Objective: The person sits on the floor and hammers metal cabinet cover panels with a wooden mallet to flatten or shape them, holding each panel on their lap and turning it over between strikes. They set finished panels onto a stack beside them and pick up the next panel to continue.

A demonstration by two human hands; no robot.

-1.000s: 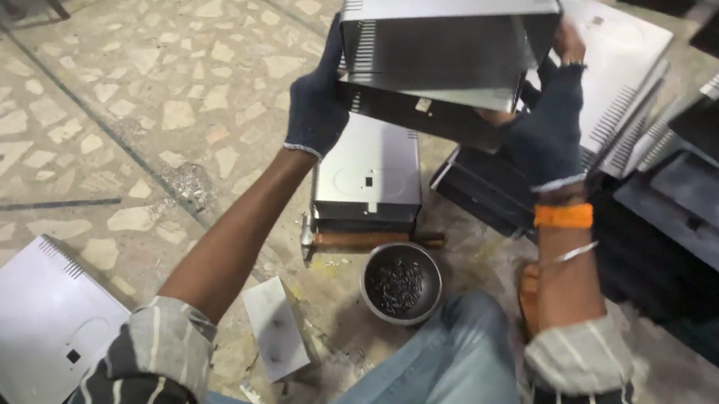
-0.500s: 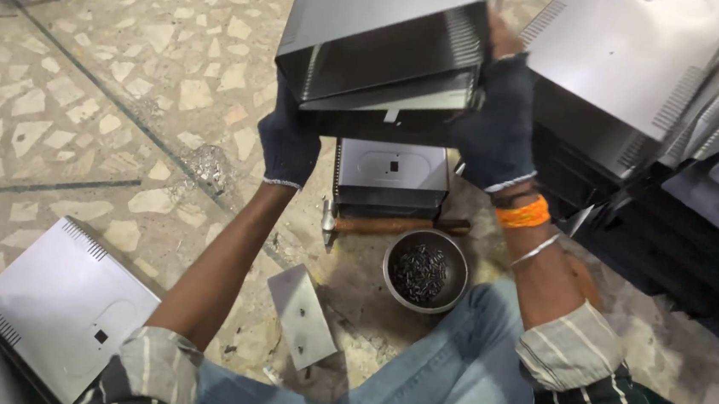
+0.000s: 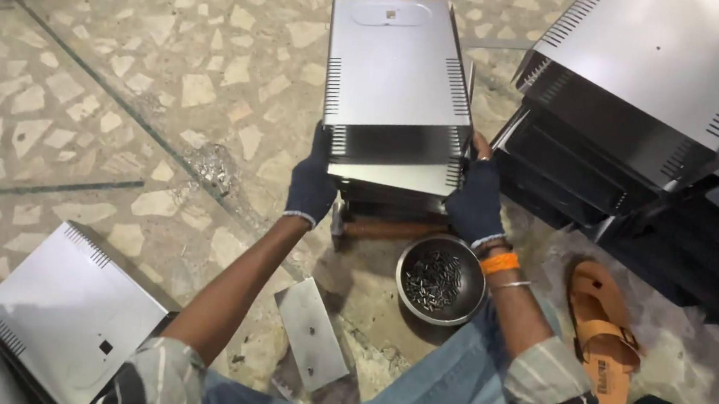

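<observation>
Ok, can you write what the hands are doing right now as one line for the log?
left hand: shut on metal case | right hand: shut on metal case | nearby: bowl of screws, flat plate

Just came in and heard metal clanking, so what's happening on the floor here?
A person sitting on the stone-chip floor grips a grey sheet-metal casing with vent slots between both gloved hands, the left hand on its left side and the right hand on its right. It is held over another casing. Just below sit a wooden-handled hammer and a round metal bowl of small screws. More casings are stacked at right, and a flat metal plate lies by the knee.
</observation>
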